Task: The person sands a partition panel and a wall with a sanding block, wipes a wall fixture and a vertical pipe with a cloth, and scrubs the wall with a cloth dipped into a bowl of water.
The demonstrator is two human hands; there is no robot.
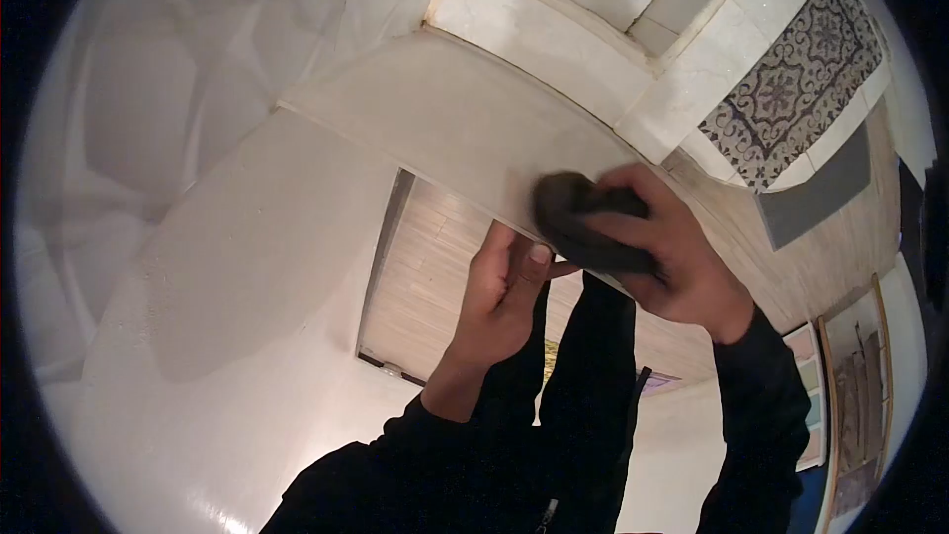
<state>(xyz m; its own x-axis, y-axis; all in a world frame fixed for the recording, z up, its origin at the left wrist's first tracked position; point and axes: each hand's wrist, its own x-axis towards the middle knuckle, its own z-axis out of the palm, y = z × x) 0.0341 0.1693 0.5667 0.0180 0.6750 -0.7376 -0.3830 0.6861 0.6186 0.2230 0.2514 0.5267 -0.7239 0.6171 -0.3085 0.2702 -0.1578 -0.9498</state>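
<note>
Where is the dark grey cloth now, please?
In the head view, the dark grey cloth is right of centre in the right hand, by the pale panel, just right of the left hand.

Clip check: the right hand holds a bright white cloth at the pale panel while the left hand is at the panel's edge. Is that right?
Not quite: the head view shows that the cloth is dark, not bright white. The right hand does hold it at the pale panel, with the left hand at the panel's edge.
</note>
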